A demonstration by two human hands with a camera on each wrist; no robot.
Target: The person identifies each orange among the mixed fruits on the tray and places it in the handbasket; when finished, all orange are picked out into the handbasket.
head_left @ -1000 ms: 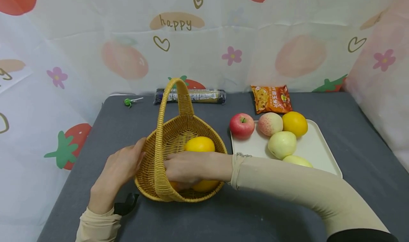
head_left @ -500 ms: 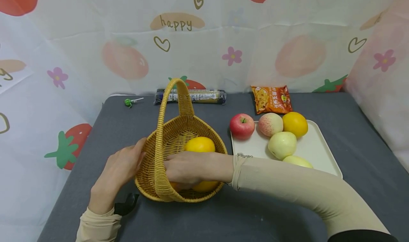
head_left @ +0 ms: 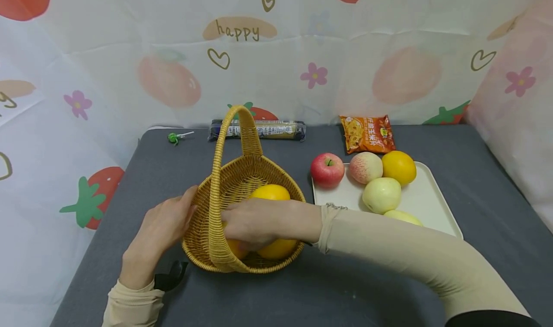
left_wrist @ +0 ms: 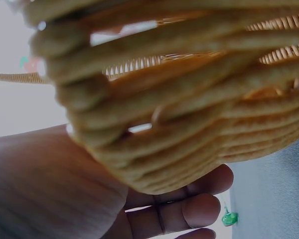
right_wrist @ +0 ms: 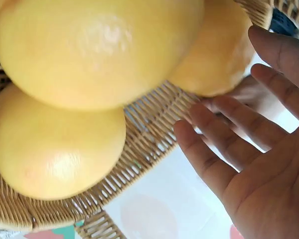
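A wicker basket (head_left: pixel 276 171) with a tall arched handle stands on the table and holds three yellow-orange oranges (right_wrist: pixel 60 144). At its left side my left hand (head_left: pixel 166 224) grips the rim. The left wrist view shows its fingers (left_wrist: pixel 202 209) passing outside the woven wall, with the thumb mostly hidden. My right hand (head_left: pixel 255 221) is inside the basket in the head view, over the oranges and partly behind the handle. Its fingers (right_wrist: pixel 209 164) are spread and loosely straight in the right wrist view, a small gap from the fruit, holding nothing.
A white tray (head_left: pixel 432 207) on the right carries an apple (head_left: pixel 327 171), a peach (head_left: pixel 366 167), an orange (head_left: pixel 398 167) and pale green fruit (head_left: pixel 382 195). Behind lie a snack bag (head_left: pixel 368 134), a dark wrapped roll (head_left: pixel 276 130) and a green lollipop (head_left: pixel 174 138).
My right hand rises slightly and shifts a little to the right, baring more of the nearer oranges. My left hand stays at the basket rim.
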